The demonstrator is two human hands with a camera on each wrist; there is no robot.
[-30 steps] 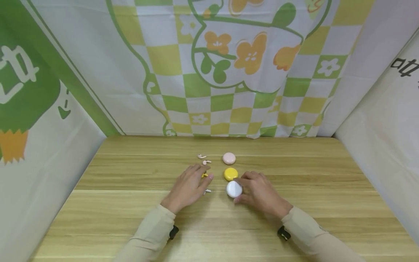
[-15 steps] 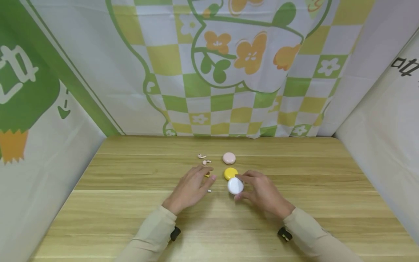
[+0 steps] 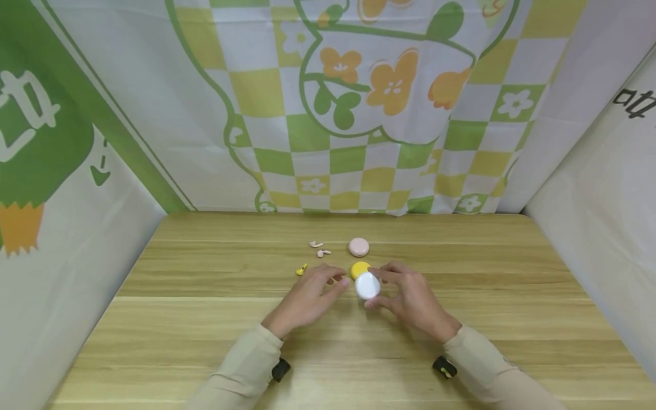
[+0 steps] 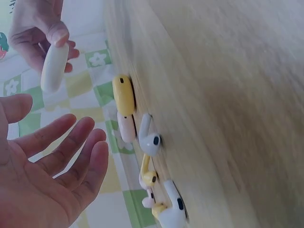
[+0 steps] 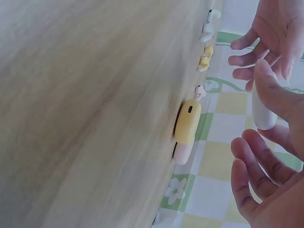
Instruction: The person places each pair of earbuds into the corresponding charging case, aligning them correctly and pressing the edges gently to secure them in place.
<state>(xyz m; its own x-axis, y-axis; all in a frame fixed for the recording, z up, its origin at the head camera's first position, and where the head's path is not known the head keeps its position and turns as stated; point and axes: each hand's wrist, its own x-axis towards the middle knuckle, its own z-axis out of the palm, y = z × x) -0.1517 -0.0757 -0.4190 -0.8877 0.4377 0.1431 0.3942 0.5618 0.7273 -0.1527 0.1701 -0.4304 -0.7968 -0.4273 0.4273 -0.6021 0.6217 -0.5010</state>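
A round white earbud case (image 3: 367,286) is pinched between the thumb and forefinger of my right hand (image 3: 414,296), raised off the wood. Left of it, my left hand (image 3: 310,296) reaches toward the case with nothing in its grasp; its fingers are spread and relaxed in the left wrist view. Behind the white case lies a yellow case (image 3: 359,267), partly covered from the head camera, and beyond that a pale pink case (image 3: 359,247). White earbuds (image 4: 150,143) lie on the table, hidden under my left hand in the head view.
Two pink earbuds (image 3: 323,253) lie left of the pink case. One yellow earbud (image 3: 301,270) shows beside my left hand; the left wrist view shows another yellow earbud (image 4: 149,176). The wooden table (image 3: 205,319) ends at a patterned cloth (image 3: 348,165) behind.
My right hand has lifted the white case and moved it slightly away from me. My left hand has shifted right toward it, uncovering a yellow earbud on its left.
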